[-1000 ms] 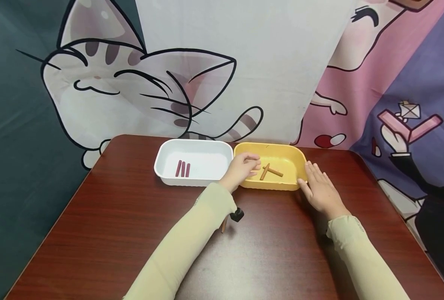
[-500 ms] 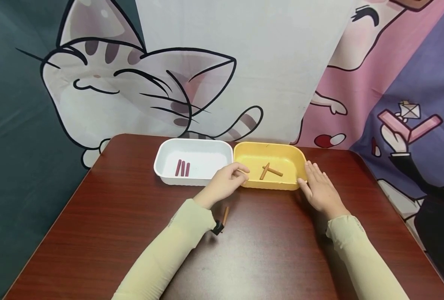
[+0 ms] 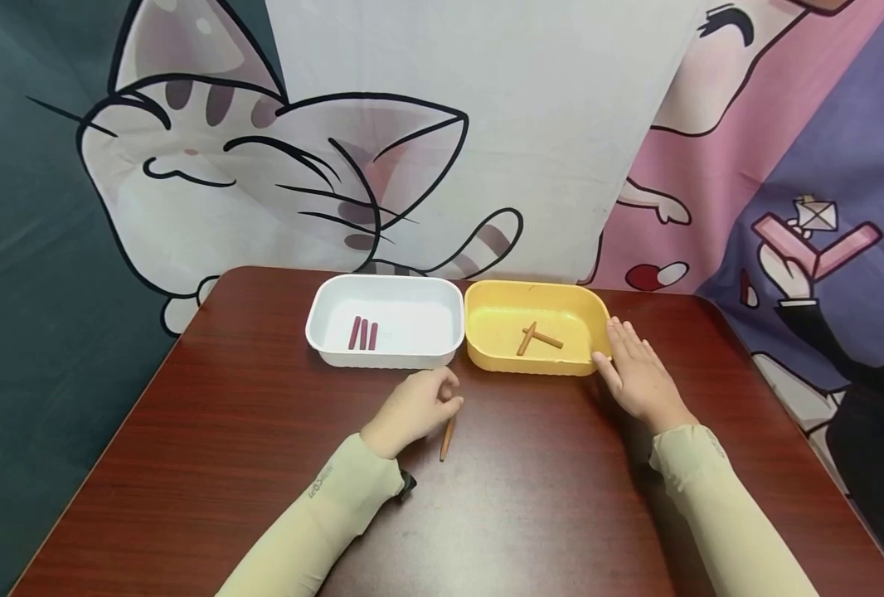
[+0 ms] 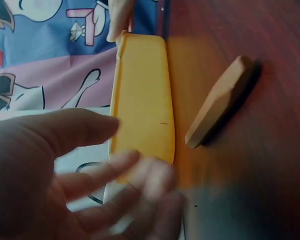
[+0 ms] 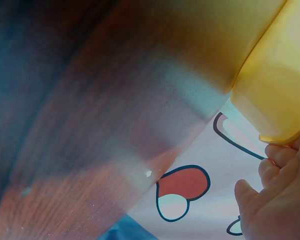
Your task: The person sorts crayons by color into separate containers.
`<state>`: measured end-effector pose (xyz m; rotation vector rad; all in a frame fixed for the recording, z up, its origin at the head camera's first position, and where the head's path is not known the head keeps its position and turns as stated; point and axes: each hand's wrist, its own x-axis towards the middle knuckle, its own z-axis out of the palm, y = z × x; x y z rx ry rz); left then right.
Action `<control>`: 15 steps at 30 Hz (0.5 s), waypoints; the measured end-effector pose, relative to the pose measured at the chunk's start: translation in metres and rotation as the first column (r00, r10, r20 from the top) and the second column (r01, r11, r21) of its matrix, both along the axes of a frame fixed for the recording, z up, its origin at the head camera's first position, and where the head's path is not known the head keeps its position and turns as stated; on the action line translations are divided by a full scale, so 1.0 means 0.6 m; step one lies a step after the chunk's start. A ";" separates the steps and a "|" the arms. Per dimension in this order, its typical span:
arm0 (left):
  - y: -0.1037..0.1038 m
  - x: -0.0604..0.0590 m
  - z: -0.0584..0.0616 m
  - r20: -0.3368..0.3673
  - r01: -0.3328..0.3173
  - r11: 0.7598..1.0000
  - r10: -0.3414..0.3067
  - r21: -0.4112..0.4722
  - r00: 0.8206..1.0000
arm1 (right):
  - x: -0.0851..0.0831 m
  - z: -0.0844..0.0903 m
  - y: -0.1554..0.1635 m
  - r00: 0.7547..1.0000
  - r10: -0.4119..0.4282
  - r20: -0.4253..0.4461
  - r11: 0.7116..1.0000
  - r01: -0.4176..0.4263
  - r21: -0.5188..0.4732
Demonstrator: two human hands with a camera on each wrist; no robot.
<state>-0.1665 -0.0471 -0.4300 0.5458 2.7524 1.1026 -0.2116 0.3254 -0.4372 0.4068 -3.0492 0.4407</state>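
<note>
My left hand hovers over the table by a thin brown stick. In the left wrist view its fingers are loosely bent and apart from the stick, holding nothing. Flat against the right end of the yellow tray lies my right hand, fingers straight. The right wrist view shows those fingertips touching the tray. Two brown sticks lie crossed in the yellow tray. To its left, a white tray holds three dark red sticks side by side.
Both trays stand end to end near the far edge of the dark wooden table. A printed cloth with cartoon figures hangs right behind them. A black wrist device shows under the left sleeve.
My left hand has drawn back from over the yellow tray, toward the left and nearer, to beside the stick on the table. My right hand has stayed at the tray.
</note>
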 end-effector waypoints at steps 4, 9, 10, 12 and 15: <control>0.003 0.013 -0.004 0.020 -0.050 0.994 0.053 -0.102 0.998 | 0.000 0.003 -0.002 1.000 0.000 0.002 1.000 0.000 0.007; 0.010 0.020 -0.012 -0.012 -0.046 0.988 0.045 -0.150 0.999 | 0.002 0.006 -0.004 1.000 0.004 0.017 1.000 -0.004 0.008; 0.012 0.021 -0.013 -0.017 -0.044 0.987 0.041 -0.156 0.999 | 0.002 0.007 -0.005 1.000 0.004 0.020 1.000 -0.004 0.007; 0.015 0.022 -0.016 -0.020 -0.034 0.985 0.031 -0.172 0.999 | 0.003 0.007 -0.005 1.000 0.003 0.019 1.000 -0.003 0.006; 0.020 0.025 -0.020 -0.024 -0.032 0.980 0.028 -0.197 0.999 | 0.002 0.007 -0.006 1.000 0.005 0.016 1.000 -0.005 0.004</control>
